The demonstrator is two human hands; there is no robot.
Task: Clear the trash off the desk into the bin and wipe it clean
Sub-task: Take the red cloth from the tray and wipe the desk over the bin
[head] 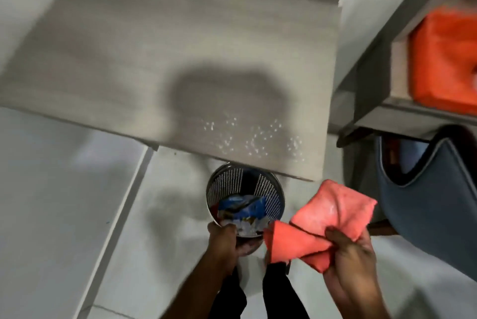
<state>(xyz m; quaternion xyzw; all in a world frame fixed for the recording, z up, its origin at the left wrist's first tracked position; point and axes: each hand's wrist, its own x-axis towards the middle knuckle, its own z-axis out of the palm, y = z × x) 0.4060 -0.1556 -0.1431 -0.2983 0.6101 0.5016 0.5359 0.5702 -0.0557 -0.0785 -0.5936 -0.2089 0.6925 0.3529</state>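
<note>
Below table (154,60) edge: bin (245,202), cloth (317,228).
Left hand (224,238) fingers clamped on bin rim; right hand (348,249) fingers pinch cloth; white crumbs (253,135) beyond.

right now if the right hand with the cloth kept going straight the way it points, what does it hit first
Probably the near edge of the desk, close to the white crumbs. The right hand points up and ahead with the pink cloth leading; depth is unclear, since the desk sits higher.
</note>
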